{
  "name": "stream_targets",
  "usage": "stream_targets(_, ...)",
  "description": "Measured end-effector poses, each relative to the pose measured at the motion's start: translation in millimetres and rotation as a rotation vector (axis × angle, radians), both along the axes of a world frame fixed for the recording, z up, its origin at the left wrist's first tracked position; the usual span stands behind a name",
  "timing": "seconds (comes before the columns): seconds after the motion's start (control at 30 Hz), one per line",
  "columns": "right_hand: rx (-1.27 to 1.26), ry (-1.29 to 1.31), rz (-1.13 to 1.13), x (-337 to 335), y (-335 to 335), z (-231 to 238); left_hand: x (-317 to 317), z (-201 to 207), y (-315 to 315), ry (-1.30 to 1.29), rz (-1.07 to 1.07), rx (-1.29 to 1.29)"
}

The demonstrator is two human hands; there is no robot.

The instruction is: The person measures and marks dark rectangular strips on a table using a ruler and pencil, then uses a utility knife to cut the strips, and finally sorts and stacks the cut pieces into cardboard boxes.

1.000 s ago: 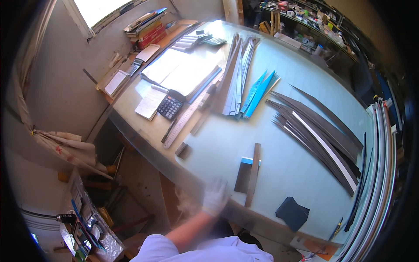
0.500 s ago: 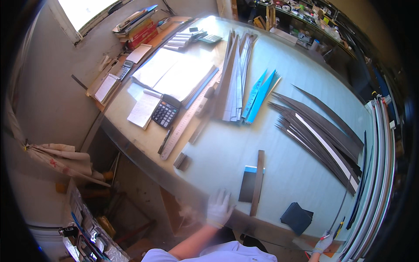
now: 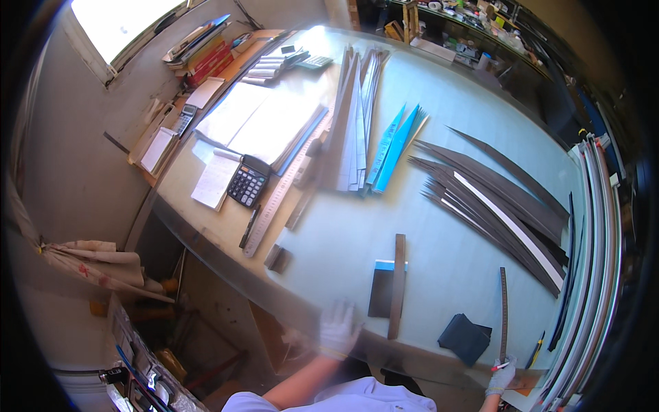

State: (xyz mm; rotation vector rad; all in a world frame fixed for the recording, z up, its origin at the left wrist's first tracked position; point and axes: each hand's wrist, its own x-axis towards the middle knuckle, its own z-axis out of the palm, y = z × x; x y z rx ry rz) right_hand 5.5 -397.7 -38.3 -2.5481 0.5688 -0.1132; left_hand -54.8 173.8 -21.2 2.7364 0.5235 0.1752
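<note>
White-gloved, my left hand [image 3: 338, 331] rests at the near edge of the glass-topped table with its fingers stretched out, slightly blurred. It holds nothing. At the near right, my right hand [image 3: 502, 378], also gloved, is closed around the lower end of a narrow ruler [image 3: 504, 309], which points away from me over the table. A red-and-white pen-like thing [image 3: 500, 367] shows at the same fingers. Left of the ruler lies a small stack of dark sheets [image 3: 465, 339]. Between my hands, a flat grey bar [image 3: 398, 288] lies across a dark card with a blue end [image 3: 382, 292].
Dark pointed strips [image 3: 494, 206] fan out at right, beside long rails [image 3: 596, 275]. A yellow-black cutter-like tool [image 3: 535, 350] lies near my right hand. Farther back are blue pointed pieces [image 3: 398, 147], long strips [image 3: 353, 123], a calculator [image 3: 248, 180] and a long ruler [image 3: 285, 185].
My right hand has shifted slightly left and swung the ruler from a rightward slant to nearly straight ahead, its marked face now showing. The left hand stays at the edge. The whole view has shifted slightly.
</note>
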Motion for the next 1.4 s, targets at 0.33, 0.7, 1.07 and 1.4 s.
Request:
stream_targets(0.33, 0.239, -0.011, -0.044, -14, 7, 7, -4, 3, -1, 0.015, 0.012, 0.03)
stream_targets(0.7, 0.508, -0.105, -0.065, -37, 42, 37, -1, 0, -5, -0.039, 0.015, -0.009)
stream_targets(1.07, 0.382, -0.09, 0.047, -65, -17, 34, 18, -2, -64, -0.198, -0.185, 0.017)
stream_targets(1.4, 0.232, -0.013, 0.264, -55, -22, 27, 57, -1, -249, -0.018, -0.768, -0.095)
